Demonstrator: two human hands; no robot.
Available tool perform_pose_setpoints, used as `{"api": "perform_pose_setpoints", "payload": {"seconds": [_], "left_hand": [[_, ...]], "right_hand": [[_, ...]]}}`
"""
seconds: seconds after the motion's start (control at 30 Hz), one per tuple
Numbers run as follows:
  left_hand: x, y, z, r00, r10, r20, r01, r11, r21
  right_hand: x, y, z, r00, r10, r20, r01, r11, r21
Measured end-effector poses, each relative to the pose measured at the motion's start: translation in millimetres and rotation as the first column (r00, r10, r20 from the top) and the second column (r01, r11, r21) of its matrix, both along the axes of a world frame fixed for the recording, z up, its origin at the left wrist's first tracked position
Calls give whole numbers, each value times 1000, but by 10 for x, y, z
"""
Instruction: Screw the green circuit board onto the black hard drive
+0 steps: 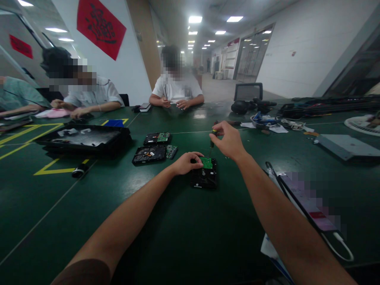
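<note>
A black hard drive [204, 180] lies flat on the green table in front of me, with a green circuit board [207, 162] on its far part. My left hand [187, 163] is closed at the drive's left edge, its thumb and fingertips holding it beside the board. In my right hand [229, 139] is a screwdriver [211, 139], gripped by its handle between thumb and fingers. It stands nearly upright, its shaft pointing down at the board's far edge. Whether the tip touches a screw is too small to tell.
Left of the drive lie two more hard drives [149, 155] and a loose circuit board [171, 151]. Black trays [83, 136] are stacked farther left. A phone [308, 202] with a cable is at right, near a grey metal case [347, 145]. Other people sit across the table.
</note>
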State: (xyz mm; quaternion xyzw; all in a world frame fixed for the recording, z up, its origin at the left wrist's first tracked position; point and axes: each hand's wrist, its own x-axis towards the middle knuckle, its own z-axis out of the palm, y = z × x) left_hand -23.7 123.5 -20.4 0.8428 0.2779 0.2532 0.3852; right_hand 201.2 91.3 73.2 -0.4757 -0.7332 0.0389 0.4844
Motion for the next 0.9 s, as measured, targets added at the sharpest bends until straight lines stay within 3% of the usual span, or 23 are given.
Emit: {"api": "perform_pose_setpoints", "payload": {"seconds": [0.13,0.67,0.9], "left_hand": [[-1,6,-4,1000,0,0,0,1000,-4],[-5,15,-16,1000,15,-8,-15,1000,9],[-4,11,-15,1000,11,-9,-11,1000,5]], "right_hand": [[-7,0,-2,1000,20,-5,-20,999,-40],[-5,-4,8,998,7,69,-10,999,39],[-10,-3,9,999,18,26,-18,1000,1]]}}
